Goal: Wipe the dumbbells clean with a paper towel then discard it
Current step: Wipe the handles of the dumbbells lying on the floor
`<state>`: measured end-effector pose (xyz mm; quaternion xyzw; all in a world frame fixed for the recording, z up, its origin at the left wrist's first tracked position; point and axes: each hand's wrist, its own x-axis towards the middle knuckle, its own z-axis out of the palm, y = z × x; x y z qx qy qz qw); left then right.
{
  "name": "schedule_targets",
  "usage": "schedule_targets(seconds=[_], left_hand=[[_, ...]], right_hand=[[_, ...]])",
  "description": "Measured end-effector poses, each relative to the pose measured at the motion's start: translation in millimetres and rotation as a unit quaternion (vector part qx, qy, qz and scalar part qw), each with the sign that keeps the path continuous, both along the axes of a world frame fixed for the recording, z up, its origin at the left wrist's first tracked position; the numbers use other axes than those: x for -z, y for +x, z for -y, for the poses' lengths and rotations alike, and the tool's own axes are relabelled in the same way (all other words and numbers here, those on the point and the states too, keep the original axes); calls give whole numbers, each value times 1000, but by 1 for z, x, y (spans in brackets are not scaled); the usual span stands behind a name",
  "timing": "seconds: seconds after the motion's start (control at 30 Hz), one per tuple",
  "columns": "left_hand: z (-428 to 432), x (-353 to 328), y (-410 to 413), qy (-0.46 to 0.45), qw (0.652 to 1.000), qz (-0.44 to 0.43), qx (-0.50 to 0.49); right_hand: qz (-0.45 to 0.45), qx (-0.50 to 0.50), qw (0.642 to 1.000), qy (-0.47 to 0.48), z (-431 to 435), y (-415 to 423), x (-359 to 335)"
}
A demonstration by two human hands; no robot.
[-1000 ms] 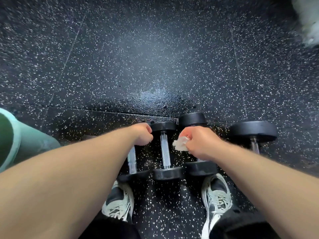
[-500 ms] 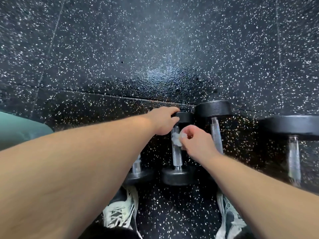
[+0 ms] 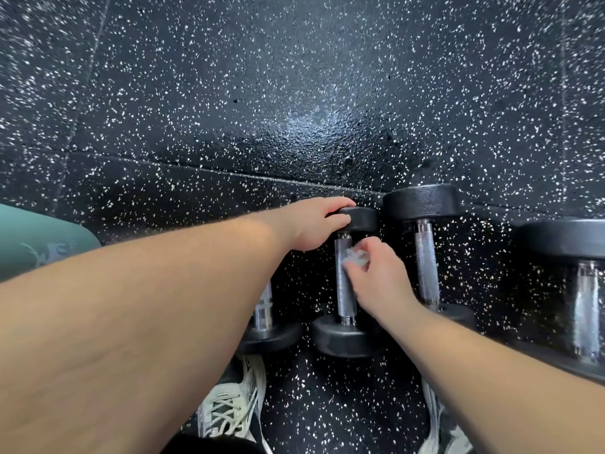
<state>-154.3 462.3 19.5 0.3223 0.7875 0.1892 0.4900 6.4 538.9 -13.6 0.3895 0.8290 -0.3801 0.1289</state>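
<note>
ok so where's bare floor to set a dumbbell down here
The widest bare floor lies beyond the row of dumbbells, past the seam. A smaller patch sits between the shoes, below the dumbbell being wiped. The row itself is crowded: the dumbbells' far heads nearly touch, and the left hand and right hand fill the gaps.

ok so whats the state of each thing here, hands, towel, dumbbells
left hand: gripping the far head of the second dumbbell
right hand: pinching the paper towel against that dumbbell's handle
paper towel: crumpled
four dumbbells: lying flat on the floor, side by side
</note>
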Motion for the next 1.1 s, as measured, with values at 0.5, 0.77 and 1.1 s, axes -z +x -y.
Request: schedule_targets(seconds=[0.5,0.77,1.1], left_hand=[[1,0,-4,-5,1000,11,-3],[0,-5,-7,-10,1000,18,15],[-10,13,7,-2,994,-94,-60]], right_hand=[[41,-125,991,38,-11,-10,-5],[109,-213,971,-27,2,32,-9],[-34,-67,995,62,-12,2,-18]])
